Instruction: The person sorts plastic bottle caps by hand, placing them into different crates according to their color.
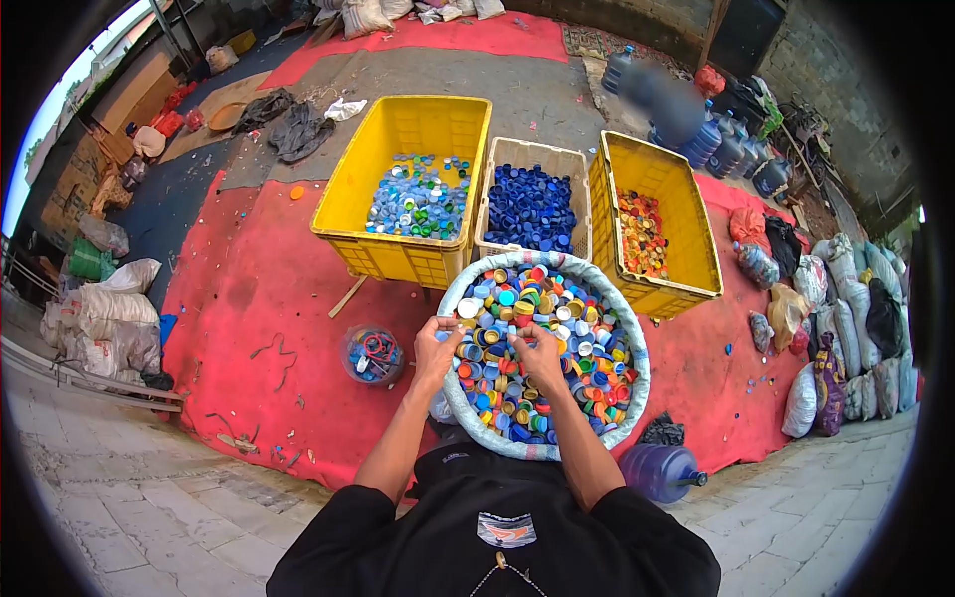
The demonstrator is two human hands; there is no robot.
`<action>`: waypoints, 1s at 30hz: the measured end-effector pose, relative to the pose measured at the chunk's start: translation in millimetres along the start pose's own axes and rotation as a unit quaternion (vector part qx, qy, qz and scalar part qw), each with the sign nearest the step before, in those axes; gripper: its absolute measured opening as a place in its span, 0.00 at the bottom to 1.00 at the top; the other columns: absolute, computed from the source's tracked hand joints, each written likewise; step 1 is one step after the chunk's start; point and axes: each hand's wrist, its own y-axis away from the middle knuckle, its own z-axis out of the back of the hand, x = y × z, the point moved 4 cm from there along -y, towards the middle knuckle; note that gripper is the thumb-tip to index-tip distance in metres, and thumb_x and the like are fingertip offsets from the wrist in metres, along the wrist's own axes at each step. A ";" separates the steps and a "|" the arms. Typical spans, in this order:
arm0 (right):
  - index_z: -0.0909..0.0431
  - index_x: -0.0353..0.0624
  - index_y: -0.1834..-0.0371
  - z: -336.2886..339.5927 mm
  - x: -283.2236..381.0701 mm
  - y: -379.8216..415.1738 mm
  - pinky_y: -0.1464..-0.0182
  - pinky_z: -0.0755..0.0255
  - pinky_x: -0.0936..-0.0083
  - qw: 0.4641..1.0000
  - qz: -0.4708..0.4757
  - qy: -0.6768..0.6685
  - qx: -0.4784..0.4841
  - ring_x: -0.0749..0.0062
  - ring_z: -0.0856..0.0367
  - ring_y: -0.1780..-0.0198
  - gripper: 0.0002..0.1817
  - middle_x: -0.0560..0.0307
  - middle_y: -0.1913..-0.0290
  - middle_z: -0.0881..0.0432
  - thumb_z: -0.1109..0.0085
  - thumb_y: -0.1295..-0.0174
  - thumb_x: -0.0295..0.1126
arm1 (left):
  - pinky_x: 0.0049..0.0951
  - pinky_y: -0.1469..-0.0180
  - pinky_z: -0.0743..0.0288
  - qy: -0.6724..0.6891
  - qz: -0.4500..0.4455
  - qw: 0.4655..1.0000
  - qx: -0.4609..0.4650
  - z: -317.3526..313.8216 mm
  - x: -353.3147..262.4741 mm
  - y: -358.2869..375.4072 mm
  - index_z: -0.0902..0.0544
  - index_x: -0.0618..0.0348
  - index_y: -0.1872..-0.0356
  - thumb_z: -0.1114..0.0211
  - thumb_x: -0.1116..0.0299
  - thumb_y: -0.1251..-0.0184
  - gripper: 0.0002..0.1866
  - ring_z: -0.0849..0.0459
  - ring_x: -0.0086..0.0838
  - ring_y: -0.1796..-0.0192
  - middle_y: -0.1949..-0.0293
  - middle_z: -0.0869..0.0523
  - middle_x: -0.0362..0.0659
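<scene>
A round basin with a pale wrapped rim is heaped with mixed coloured bottle caps in front of me. My left hand is over its left rim, fingers curled, with a bit of light blue cap showing in them. Nearer the middle of the heap, my right hand pinches a small light blue bottle cap. Beyond the basin stand a yellow crate of light blue and green caps, a white crate of dark blue caps and another yellow crate of orange and red caps.
A clear tub with odds and ends sits left of the basin on red matting. A large blue water jug lies at the basin's near right. Filled sacks are piled at left and right, with more jugs at the back right.
</scene>
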 end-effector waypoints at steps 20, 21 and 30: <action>0.28 0.41 0.41 25.3 -40.1 106.7 0.52 0.27 0.67 0.723 -0.205 -0.634 0.182 0.63 0.20 0.53 0.23 0.49 0.51 0.21 0.48 0.42 0.31 | 0.42 0.46 0.23 -0.395 -0.128 0.889 0.194 -62.7 -31.9 -100.3 0.25 0.59 0.39 0.27 0.63 0.48 0.32 0.15 0.48 0.49 0.52 0.13 0.52; 0.28 0.41 0.42 25.7 -42.1 105.4 0.52 0.27 0.67 0.725 -0.201 -0.633 0.182 0.63 0.20 0.52 0.23 0.49 0.50 0.21 0.48 0.44 0.30 | 0.41 0.47 0.23 -0.385 -0.118 0.894 0.198 -62.1 -29.3 -103.1 0.25 0.60 0.40 0.27 0.62 0.48 0.32 0.15 0.47 0.49 0.52 0.13 0.52; 0.30 0.31 0.41 28.4 -25.9 90.4 0.37 0.27 0.59 0.765 -0.211 -0.588 0.156 0.52 0.24 0.38 0.29 0.41 0.41 0.25 0.51 0.52 0.17 | 0.27 0.62 0.22 0.289 0.178 0.926 0.163 -38.8 -22.2 -67.7 0.23 0.62 0.47 0.45 0.62 0.27 0.16 0.16 0.27 0.62 0.56 0.15 0.46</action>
